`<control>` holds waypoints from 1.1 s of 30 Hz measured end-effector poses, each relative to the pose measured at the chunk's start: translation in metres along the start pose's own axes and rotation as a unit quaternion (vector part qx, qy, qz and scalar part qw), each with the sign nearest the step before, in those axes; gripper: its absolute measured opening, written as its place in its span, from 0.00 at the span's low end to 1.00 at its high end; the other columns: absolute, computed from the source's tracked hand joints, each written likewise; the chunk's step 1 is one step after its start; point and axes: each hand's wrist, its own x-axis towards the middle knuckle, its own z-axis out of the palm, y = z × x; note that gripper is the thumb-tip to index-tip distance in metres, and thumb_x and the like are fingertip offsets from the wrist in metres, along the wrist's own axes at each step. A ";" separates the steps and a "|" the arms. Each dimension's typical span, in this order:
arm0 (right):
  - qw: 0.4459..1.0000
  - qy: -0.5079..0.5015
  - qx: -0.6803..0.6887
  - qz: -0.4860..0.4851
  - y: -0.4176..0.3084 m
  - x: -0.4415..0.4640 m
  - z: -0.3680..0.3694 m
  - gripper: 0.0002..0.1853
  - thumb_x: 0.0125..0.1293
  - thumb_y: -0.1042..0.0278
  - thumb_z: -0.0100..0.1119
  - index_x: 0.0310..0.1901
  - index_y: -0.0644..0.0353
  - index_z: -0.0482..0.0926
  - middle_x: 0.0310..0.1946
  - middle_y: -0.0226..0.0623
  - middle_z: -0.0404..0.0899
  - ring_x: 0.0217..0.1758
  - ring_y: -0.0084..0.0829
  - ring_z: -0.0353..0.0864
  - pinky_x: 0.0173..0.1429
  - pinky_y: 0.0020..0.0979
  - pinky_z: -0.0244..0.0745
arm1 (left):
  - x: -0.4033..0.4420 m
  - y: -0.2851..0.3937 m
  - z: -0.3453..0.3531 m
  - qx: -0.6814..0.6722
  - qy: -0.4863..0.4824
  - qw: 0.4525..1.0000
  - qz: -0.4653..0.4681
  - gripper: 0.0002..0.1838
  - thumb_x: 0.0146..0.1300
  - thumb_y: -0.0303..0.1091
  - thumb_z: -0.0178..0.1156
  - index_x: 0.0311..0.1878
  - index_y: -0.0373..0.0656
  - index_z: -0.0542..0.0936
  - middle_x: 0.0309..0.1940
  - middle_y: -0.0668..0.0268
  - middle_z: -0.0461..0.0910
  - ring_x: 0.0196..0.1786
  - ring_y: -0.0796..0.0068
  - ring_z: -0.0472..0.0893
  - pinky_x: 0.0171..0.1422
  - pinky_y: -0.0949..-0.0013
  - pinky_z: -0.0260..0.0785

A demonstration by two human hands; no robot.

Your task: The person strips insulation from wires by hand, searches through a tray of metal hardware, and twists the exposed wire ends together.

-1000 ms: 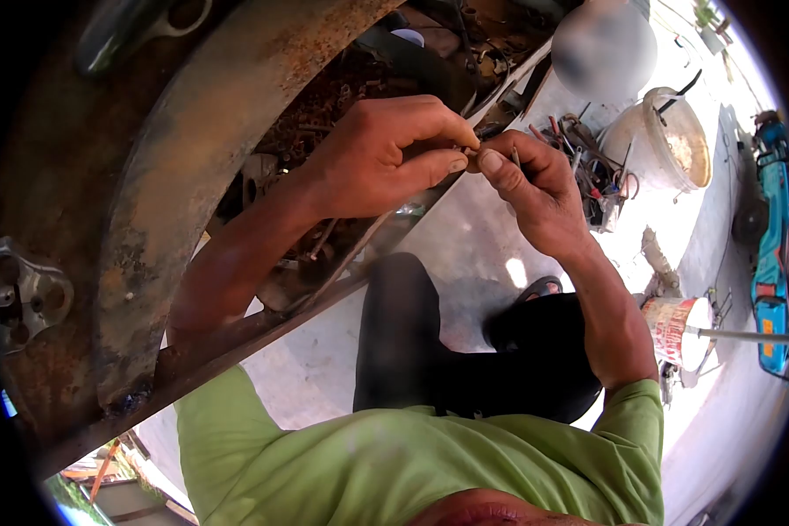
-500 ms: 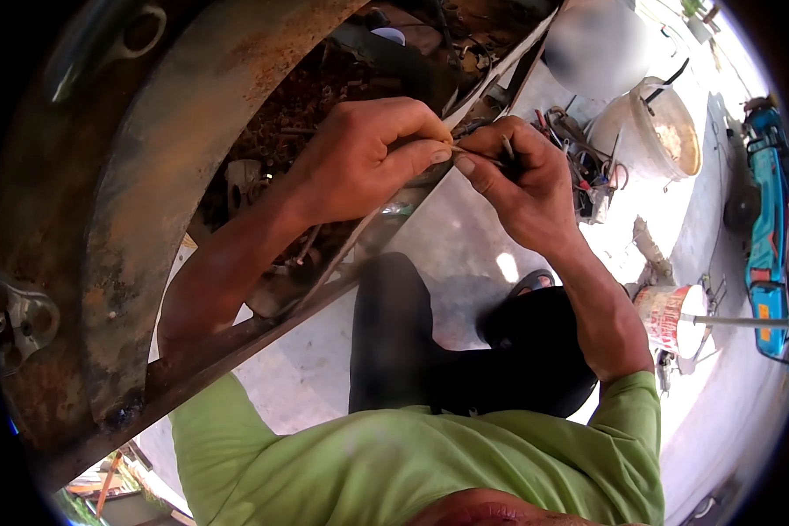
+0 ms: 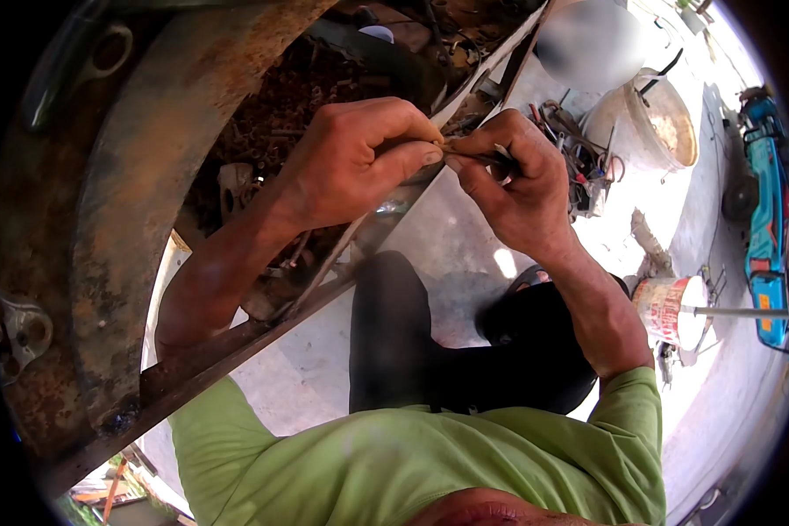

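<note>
Thumb and forefinger of my left hand (image 3: 351, 162) are pinched together, at the edge of a metal tray (image 3: 272, 329) full of rusty hardware (image 3: 280, 114). My right hand (image 3: 522, 184) pinches from the other side, its fingertips almost touching the left ones. Between the two pinches is something tiny and brownish, too small to name. A thin, pointed piece also shows among the curled fingers of my right hand, partly hidden by them.
A curved rusty metal plate (image 3: 140, 193) stands at the left. Beyond my right hand lie tools and cables (image 3: 579, 158), a white bucket (image 3: 627, 123) and a red-and-white can (image 3: 666, 307). A turquoise machine (image 3: 767, 219) is at the far right.
Both hands have shifted a little to the left in the view, still pinched close together. The surroundings have also slid slightly left. The right fingers are curled more over the thin piece.
</note>
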 end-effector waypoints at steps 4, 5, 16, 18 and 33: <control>1.000 -0.007 -0.001 0.015 0.000 -0.001 -0.001 0.07 0.59 0.82 0.69 0.39 0.63 0.83 0.33 0.31 0.79 0.32 0.21 0.76 0.34 0.23 0.69 | 0.001 0.001 0.000 0.007 0.001 1.000 0.011 0.05 0.64 0.25 0.66 0.41 0.36 0.83 0.31 0.62 0.83 0.31 0.76 0.82 0.33 0.70 0.73; 1.000 -0.006 0.002 0.020 0.000 -0.001 0.000 0.08 0.57 0.82 0.68 0.38 0.63 0.83 0.33 0.33 0.80 0.32 0.25 0.78 0.33 0.25 0.71 | 0.001 0.001 0.000 0.011 0.002 1.000 0.016 0.05 0.64 0.25 0.66 0.41 0.36 0.83 0.31 0.62 0.83 0.31 0.76 0.82 0.33 0.70 0.73; 0.998 -0.006 -0.037 -0.058 -0.001 0.002 -0.004 0.10 0.53 0.84 0.68 0.37 0.64 0.81 0.32 0.37 0.78 0.33 0.34 0.82 0.34 0.28 0.75 | 0.000 0.003 0.000 -0.014 -0.006 1.000 -0.006 0.05 0.65 0.25 0.66 0.42 0.36 0.83 0.32 0.62 0.83 0.31 0.78 0.82 0.33 0.71 0.74; 0.997 -0.001 -0.034 -0.065 -0.002 0.002 -0.004 0.11 0.52 0.85 0.68 0.37 0.63 0.81 0.32 0.37 0.78 0.34 0.35 0.82 0.35 0.29 0.76 | 0.000 0.002 -0.001 -0.011 -0.016 1.000 -0.003 0.05 0.65 0.26 0.66 0.42 0.36 0.83 0.32 0.63 0.83 0.32 0.78 0.82 0.33 0.71 0.74; 0.999 -0.017 -0.018 -0.024 0.002 0.001 -0.005 0.09 0.55 0.81 0.69 0.37 0.63 0.83 0.32 0.37 0.80 0.31 0.32 0.80 0.33 0.28 0.73 | 0.000 0.003 -0.001 0.008 -0.005 1.000 0.029 0.06 0.63 0.23 0.66 0.42 0.37 0.83 0.33 0.62 0.83 0.33 0.72 0.83 0.35 0.69 0.74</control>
